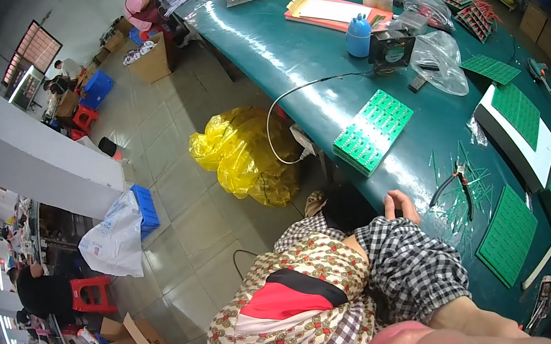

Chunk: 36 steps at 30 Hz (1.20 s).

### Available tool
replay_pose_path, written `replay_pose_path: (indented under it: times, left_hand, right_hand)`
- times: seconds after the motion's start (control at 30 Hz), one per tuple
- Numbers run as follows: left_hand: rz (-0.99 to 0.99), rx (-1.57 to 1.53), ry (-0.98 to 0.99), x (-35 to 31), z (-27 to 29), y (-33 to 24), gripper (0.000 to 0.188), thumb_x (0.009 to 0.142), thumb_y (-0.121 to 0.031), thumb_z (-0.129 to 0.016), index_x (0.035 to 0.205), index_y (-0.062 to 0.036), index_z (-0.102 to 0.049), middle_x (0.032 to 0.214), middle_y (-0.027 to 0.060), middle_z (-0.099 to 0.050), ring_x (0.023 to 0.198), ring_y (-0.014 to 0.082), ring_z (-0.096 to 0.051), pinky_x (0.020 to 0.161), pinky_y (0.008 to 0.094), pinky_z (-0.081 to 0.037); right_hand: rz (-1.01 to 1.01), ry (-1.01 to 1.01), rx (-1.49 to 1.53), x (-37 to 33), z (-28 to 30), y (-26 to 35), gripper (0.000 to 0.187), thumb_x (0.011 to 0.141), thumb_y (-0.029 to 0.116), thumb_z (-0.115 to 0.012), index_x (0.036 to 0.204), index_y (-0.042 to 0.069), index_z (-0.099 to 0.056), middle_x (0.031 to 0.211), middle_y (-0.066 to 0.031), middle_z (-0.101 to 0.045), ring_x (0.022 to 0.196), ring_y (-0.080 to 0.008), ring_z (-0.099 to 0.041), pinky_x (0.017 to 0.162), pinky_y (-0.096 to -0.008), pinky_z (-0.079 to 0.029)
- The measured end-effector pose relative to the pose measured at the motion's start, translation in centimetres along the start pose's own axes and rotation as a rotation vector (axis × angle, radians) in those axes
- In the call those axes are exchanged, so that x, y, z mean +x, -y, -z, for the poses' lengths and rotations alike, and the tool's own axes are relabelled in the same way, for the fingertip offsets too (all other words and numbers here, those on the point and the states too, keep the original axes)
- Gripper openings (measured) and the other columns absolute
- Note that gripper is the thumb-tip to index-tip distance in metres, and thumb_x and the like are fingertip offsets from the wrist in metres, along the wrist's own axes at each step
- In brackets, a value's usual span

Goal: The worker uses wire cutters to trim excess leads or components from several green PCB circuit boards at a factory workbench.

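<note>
Tabletop (324, 114), glossy | board stack (373, 129), gridded | left hand (401, 207), curled, can't tell if gripping; right hand unseen

Stacked green circuit boards (373, 131), flat, pliers (463, 177), handles spread

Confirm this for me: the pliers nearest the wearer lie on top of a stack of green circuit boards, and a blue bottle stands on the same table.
Not quite: the head view shows those pliers lying on the tabletop among thin green strips, not on a stack of circuit boards. The blue bottle does stand on the same table.
</note>
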<state>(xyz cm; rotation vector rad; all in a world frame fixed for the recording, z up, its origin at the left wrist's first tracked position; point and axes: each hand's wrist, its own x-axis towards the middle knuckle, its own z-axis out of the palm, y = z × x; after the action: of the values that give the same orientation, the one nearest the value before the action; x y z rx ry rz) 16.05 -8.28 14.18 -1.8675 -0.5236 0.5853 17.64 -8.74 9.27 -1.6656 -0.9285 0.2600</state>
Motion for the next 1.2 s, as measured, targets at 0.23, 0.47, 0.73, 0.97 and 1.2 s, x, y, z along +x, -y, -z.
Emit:
replay_pose_path:
  times: [0.23, 0.47, 0.73, 0.97, 1.2]
  left_hand:
    - [0.004, 0.026, 0.013, 0.2, 0.6, -0.3, 0.010, 0.072, -0.004, -0.072, 0.078, 0.0014, -0.066, 0.079, 0.0101, -0.064, 0.081, 0.0195, -0.060, 0.075, 0.0295, -0.050]
    - [0.013, 0.011, 0.003, 0.5, -0.2, -0.9, 0.011, 0.072, -0.004, -0.073, 0.079, 0.0012, -0.066, 0.078, 0.0093, -0.064, 0.080, 0.0185, -0.060, 0.075, 0.0291, -0.050]
    - [0.026, 0.020, -0.068, 0.0, -0.7, 0.6, 0.007, 0.074, -0.003, -0.071, 0.076, 0.0014, -0.066, 0.076, 0.0090, -0.064, 0.079, 0.0168, -0.060, 0.074, 0.0262, -0.050]
    - [0.765, 0.996, 0.027, -5.2, 2.0, 10.3, 0.015, 0.080, -0.010, -0.066, 0.087, 0.0012, -0.061, 0.082, 0.0071, -0.061, 0.079, 0.0126, -0.058, 0.070, 0.0245, -0.048]
    - [1.599, 1.667, -0.235, -10.5, 3.5, 16.6, 0.023, 0.086, -0.018, -0.062, 0.098, 0.0010, -0.055, 0.089, 0.0051, -0.058, 0.080, 0.0085, -0.055, 0.066, 0.0229, -0.046]
  right_hand:
    - [-0.133, 0.061, -0.057, -0.3, 0.8, 0.7, 0.016, 0.086, 0.013, -0.060, 0.100, 0.006, -0.060, 0.082, -0.0073, -0.065, 0.078, -0.0131, -0.061, 0.075, -0.0260, -0.047]
    - [-0.033, 0.071, -0.047, -0.2, 0.4, -1.1, 0.015, 0.085, 0.012, -0.061, 0.099, 0.005, -0.060, 0.078, -0.0076, -0.065, 0.074, -0.0136, -0.062, 0.073, -0.0263, -0.047]
    - [-0.061, -0.038, 0.026, 0.0, -0.6, -3.1, 0.015, 0.085, 0.011, -0.061, 0.096, 0.001, -0.060, 0.077, -0.0075, -0.064, 0.070, -0.0133, -0.063, 0.066, -0.0241, -0.049]
    - [-0.067, -0.030, -0.034, -0.2, 0.4, -1.0, 0.015, 0.086, 0.010, -0.059, 0.098, 0.001, -0.061, 0.077, -0.0063, -0.064, 0.069, -0.0114, -0.062, 0.065, -0.0234, -0.048]
    - [0.071, -0.121, -0.108, 1.0, -0.2, 0.0, 0.010, 0.079, 0.011, -0.064, 0.086, 0.004, -0.064, 0.071, -0.0078, -0.062, 0.059, -0.0142, -0.058, 0.057, -0.0259, -0.046]
